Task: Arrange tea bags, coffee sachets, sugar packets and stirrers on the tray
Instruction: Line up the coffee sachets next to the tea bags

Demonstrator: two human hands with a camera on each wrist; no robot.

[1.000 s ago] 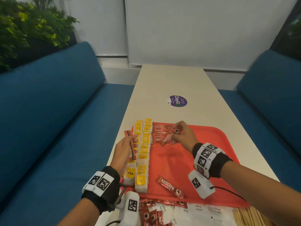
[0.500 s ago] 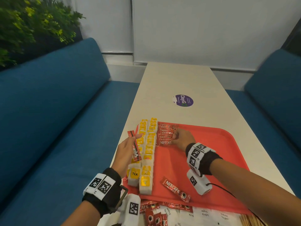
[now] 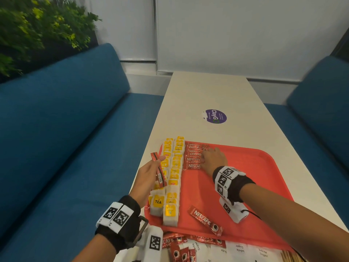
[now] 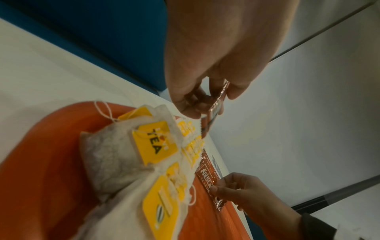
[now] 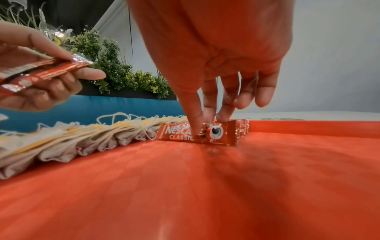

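Observation:
A red tray [image 3: 245, 167] lies on the white table. Two rows of yellow-tagged tea bags [image 3: 174, 173] run along its left side. Beside them is a row of red coffee sachets [image 3: 193, 154]. My right hand [image 3: 204, 159] is low over that row. Its thumb and fingertips [image 5: 224, 113] pinch the nearest sachet [image 5: 179, 136], which rests on the tray against the row. My left hand [image 3: 160, 163] hovers over the tea bags at the tray's left edge and grips a bunch of coffee sachets [image 3: 159, 173]. One loose sachet [image 3: 205, 220] lies near the tray's front edge.
In front of the tray on the table lie more coffee sachets [image 3: 179, 250], white sugar packets [image 3: 239, 249] and wooden stirrers [image 3: 289, 257] at the lower right. A purple sticker [image 3: 215, 116] marks the table beyond the tray. Blue sofas flank both sides.
My right hand has brought its sachet down from above the row and set it at the row's near end. The left hand has stayed put with its bunch.

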